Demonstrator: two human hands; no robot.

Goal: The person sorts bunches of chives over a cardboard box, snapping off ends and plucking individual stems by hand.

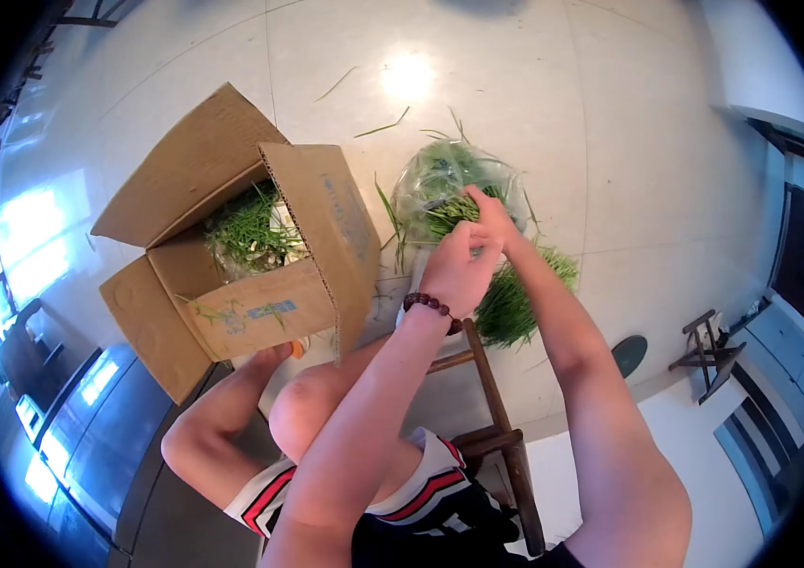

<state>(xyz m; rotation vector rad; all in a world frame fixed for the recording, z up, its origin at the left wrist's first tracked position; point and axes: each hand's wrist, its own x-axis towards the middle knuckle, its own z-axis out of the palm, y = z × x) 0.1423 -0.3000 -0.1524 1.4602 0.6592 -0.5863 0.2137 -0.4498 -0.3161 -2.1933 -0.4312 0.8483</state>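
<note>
My right hand [493,220] reaches to the near side of a clear plastic bag [406,185] and is closed on a bunch of long green stalks [447,218], which look like garlic chives. My left hand [461,268], with a dark bead bracelet [427,301] on its wrist, is just below the right one. Its fingers are curled in; whatever they hold, if anything, is hidden. More loose green leaves [508,305] spread out under my forearms, partly covered by them.
An open cardboard box [345,222] at the left contains more greens [248,232] in plastic. Stray leaves [385,125] lie on the tiled floor [534,85]. A wooden stool [492,388] stands by my legs, and a small folding stool [707,355] is farther right.
</note>
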